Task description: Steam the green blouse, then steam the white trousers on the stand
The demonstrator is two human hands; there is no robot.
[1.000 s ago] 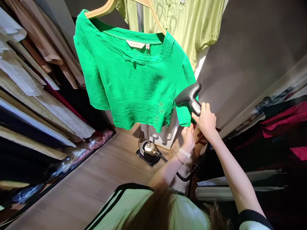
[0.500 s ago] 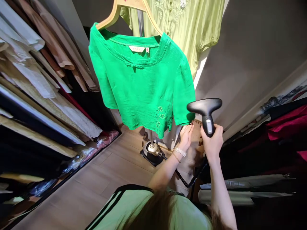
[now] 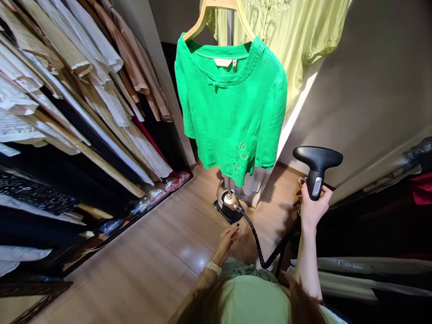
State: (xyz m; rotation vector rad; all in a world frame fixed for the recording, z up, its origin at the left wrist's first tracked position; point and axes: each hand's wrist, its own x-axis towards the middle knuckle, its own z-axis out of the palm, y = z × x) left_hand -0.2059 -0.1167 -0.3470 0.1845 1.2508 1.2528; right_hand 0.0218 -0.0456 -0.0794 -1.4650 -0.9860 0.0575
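Observation:
A green short-sleeved blouse with flower embroidery near its hem hangs on a wooden hanger. My right hand is wrapped round the handle of a black garment steamer head, to the right of the blouse and apart from it. Low in front of my body, my left hand is empty, its fingers loosely bent and not pressed together. It is well below the blouse hem, nearest to the steamer base on the floor. A black hose runs from that base toward the right.
Behind the blouse hangs a light green garment. Racks of clothes line the left side, with plastic-wrapped items at their foot. More clothes hang at the lower right. Wooden flooring lies between.
My left hand has let go of the blouse sleeve and dropped down toward my body. The steamer head has moved away from the sleeve to the right. The view has shifted left.

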